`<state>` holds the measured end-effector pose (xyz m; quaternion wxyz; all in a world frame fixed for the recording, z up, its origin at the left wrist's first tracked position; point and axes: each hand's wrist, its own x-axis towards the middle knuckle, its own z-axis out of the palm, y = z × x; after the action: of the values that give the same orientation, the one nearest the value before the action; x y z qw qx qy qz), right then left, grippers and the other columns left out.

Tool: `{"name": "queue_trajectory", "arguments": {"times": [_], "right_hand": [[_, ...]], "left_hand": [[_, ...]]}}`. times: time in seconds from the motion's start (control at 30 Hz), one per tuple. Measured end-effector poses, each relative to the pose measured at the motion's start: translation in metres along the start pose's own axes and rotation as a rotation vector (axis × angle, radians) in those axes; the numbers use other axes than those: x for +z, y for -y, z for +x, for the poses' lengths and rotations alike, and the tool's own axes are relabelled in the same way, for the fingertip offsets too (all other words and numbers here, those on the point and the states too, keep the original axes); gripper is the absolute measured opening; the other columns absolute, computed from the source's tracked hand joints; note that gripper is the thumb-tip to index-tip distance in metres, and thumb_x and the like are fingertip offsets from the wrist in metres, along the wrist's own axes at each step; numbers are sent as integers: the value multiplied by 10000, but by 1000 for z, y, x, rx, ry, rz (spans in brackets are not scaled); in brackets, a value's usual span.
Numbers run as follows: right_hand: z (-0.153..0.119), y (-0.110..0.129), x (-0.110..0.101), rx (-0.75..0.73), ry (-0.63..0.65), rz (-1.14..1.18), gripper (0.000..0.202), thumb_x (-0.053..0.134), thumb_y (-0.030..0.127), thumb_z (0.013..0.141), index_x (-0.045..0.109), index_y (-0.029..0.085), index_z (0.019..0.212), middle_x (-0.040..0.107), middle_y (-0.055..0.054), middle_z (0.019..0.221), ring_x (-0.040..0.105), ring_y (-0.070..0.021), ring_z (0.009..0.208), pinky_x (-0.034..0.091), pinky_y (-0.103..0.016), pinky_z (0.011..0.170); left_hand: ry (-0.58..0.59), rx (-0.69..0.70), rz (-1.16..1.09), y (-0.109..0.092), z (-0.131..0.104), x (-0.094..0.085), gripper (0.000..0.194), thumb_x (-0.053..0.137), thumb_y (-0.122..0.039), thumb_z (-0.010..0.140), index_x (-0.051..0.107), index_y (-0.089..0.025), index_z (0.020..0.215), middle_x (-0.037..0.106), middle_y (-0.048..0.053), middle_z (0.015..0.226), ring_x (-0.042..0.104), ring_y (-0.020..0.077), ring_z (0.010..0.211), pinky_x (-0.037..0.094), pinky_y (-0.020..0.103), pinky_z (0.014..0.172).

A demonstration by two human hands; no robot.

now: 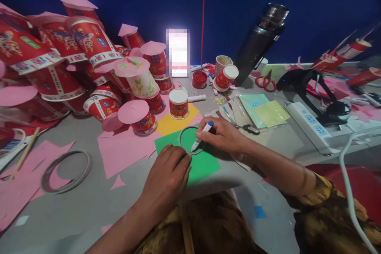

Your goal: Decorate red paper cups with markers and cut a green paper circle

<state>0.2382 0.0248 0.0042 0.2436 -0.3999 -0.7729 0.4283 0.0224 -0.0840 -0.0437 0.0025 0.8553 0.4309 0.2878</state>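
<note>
A green sheet of paper (205, 167) lies on the grey table in front of me. On its upper part rests a thin grey ring (180, 138). My right hand (222, 135) pinches a white marker (202, 135) with a blue end, its tip down at the ring's lower inner edge. My left hand (171, 168) lies over the sheet's left part, fingers bent together by the ring's lower left; whether they grip the ring is hidden. Just behind the sheet are a yellow-orange sheet (166, 124) and a white-lidded red cup (179, 105).
Red paper cups (92, 39) with pink tops pile up at the left. A larger grey ring (44, 176) lies on the left. Behind my right hand are scissors (251, 129); a power strip (309, 127) and black bottle (256, 43) stand farther right and back.
</note>
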Motion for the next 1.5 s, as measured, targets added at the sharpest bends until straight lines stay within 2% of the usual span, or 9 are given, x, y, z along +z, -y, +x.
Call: {"name": "queue_trajectory", "arguments": {"times": [0.23, 0.4, 0.63, 0.8, 1.03, 1.2, 1.33, 1.4, 1.5], "right_hand": [[21, 19, -17, 6, 148, -452, 236, 628, 365, 1010, 666, 187, 860, 646, 21, 669, 530, -148, 612, 287, -278, 623], [41, 43, -13, 32, 268, -805, 271, 587, 380, 1025, 717, 145, 987, 801, -126, 936, 667, -233, 780, 238, -315, 602], [49, 55, -1, -74, 245, -1019, 302, 515, 331, 1055, 712, 142, 1184, 831, -171, 1041, 749, -310, 887, 316, -332, 622], [39, 55, 2, -112, 230, -1022, 297, 529, 378, 1080, 695, 182, 1230, 821, -131, 1028, 742, -285, 865, 301, -329, 618], [20, 52, 5, -159, 256, -973, 251, 561, 358, 1089, 750, 196, 1116, 790, -110, 957, 703, -232, 826, 230, -333, 605], [10, 35, 9, -291, 231, -833, 194, 616, 322, 1063, 772, 206, 1068, 802, -83, 924, 714, -219, 825, 307, -320, 622], [2, 15, 5, -475, 94, -494, 155, 674, 306, 1046, 787, 210, 1087, 845, -58, 968, 777, -201, 882, 483, -283, 732], [-5, 7, -4, -471, -36, -357, 139, 687, 297, 1040, 793, 216, 1078, 859, -42, 976, 794, -185, 867, 531, -268, 766], [-16, -5, -26, -397, -283, -369, 150, 672, 297, 1041, 794, 209, 1050, 860, -59, 995, 803, -201, 886, 568, -283, 794]], "left_hand": [[20, 4, 9, 0, 1, -1, 177, 577, -77, 1008, 690, -122, 1136, 739, 115, 1046, 695, 270, 1020, 580, 544, 1033], [19, 4, 11, 0, -1, -1, 186, 569, -82, 1013, 685, -127, 1152, 745, 114, 1048, 704, 272, 1026, 580, 547, 1031], [-13, 17, 38, 1, 0, -1, 186, 544, -87, 1023, 682, -140, 1136, 761, 103, 1022, 724, 269, 994, 588, 540, 1021], [-19, 5, 28, 2, -1, 2, 170, 576, -85, 1005, 692, -141, 1117, 767, 96, 1026, 723, 274, 997, 587, 542, 1023], [-7, -27, 7, 2, -3, 5, 138, 606, -95, 993, 700, -158, 1070, 759, 78, 1010, 709, 260, 981, 572, 540, 1067], [-61, 5, 36, 3, -3, 7, 166, 591, -91, 992, 709, -140, 1098, 770, 103, 1013, 719, 272, 972, 584, 534, 1041], [-31, -16, 16, 2, -3, 5, 193, 574, -81, 995, 709, -137, 1121, 771, 109, 1035, 724, 283, 984, 569, 557, 1053], [2, -41, -16, 1, -3, 1, 186, 572, -90, 1003, 707, -151, 1116, 765, 98, 1034, 723, 278, 996, 554, 557, 1075], [-12, -78, -70, 0, -1, -5, 166, 559, -116, 1020, 700, -168, 1089, 748, 100, 1035, 717, 265, 985, 582, 496, 1015]]}}
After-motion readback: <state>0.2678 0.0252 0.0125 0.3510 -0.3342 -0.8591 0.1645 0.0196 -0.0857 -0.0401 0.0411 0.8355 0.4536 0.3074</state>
